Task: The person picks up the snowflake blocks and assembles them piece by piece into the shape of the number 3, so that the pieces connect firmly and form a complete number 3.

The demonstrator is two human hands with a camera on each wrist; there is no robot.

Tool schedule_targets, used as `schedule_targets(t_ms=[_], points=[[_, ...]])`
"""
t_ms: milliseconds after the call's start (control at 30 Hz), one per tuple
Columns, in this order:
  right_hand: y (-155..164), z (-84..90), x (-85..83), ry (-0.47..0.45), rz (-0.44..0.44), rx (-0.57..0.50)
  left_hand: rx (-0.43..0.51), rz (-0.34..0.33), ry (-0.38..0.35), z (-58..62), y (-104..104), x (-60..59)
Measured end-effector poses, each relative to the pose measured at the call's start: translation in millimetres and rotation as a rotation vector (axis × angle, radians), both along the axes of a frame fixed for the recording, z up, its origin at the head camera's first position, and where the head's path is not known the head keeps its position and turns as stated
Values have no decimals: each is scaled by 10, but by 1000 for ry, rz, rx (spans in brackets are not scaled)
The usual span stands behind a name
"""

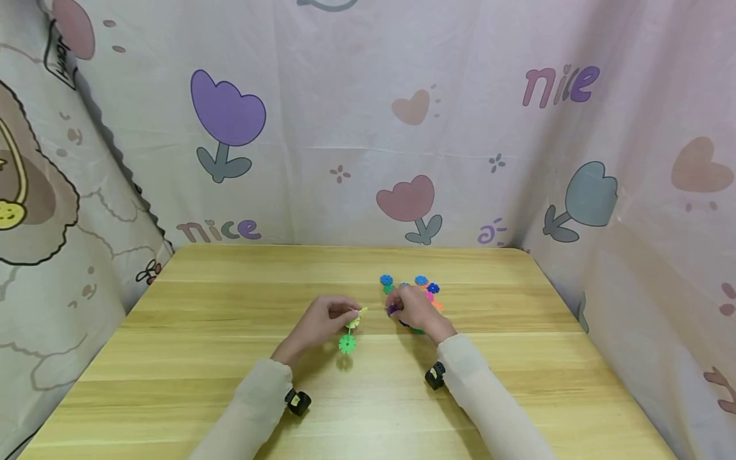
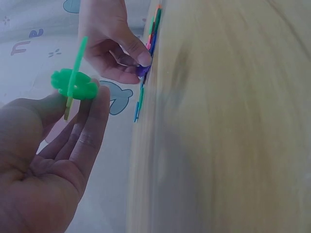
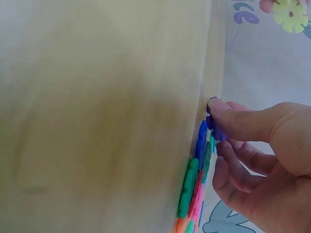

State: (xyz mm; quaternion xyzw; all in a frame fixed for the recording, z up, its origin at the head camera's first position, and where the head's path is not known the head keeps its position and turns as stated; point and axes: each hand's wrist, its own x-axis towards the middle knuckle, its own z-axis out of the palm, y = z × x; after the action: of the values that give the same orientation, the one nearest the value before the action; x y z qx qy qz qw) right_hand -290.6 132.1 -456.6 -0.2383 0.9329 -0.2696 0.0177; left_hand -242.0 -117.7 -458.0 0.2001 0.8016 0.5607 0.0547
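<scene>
1. Currently near the centre of the head view: yellow notched piece (image 1: 353,322) joined to green notched piece (image 1: 347,344), held above the tabletop, green end hanging lowest.
2. Gripped at the yellow end by the left hand (image 1: 322,319), between thumb and fingers.
3. Just right of centre in the head view, and right of centre in the right wrist view: purple notched piece (image 3: 218,132), pinched by thumb and fingertips of the right hand (image 1: 416,306). Close to the pile of coloured pieces (image 1: 433,289); cannot tell whether touching or lifted clear.
4. Possible trouble, as a judgement: could slip or twist within the pinch, being small and thin; could come apart at the yellow-green joint if pushed off line; could scatter the pile if brushed by the right hand, so near; could misalign a notch, with fingertips covering part of each rim.
5. Below, across the lower frame: wood-grained table (image 1: 172,358), pale yellow and smooth-looking.
6. Over the table's near part: light sleeves (image 1: 247,409), with black wrist cameras (image 1: 298,402) strapped on.
7. Behind and at both sides: printed cloth (image 1: 322,96), with purple tulip (image 1: 228,108) upper left and "nice" lettering (image 1: 560,85) upper right.
</scene>
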Motion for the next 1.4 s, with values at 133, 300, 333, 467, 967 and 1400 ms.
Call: schedule_targets(t_ms=[133,300,333,467,967,1400], points=[[15,7,10,24,-9,2,-10,-2,1,-11,0,-4],[39,14,26,9,-18,-18,-22,-3,-15,-16,8,2],[43,20,32,4,-21,-29,-21,-6,-19,-17,10,4],[47,76,69,-51,-44,-104,-15,-20,-29,-21,11,8],[-136,350,222,-150,38,-274,-11,-52,-55,-19,47,14],[-156,349,214,-137,135,-234,-29,-80,-53,-21,42,21]])
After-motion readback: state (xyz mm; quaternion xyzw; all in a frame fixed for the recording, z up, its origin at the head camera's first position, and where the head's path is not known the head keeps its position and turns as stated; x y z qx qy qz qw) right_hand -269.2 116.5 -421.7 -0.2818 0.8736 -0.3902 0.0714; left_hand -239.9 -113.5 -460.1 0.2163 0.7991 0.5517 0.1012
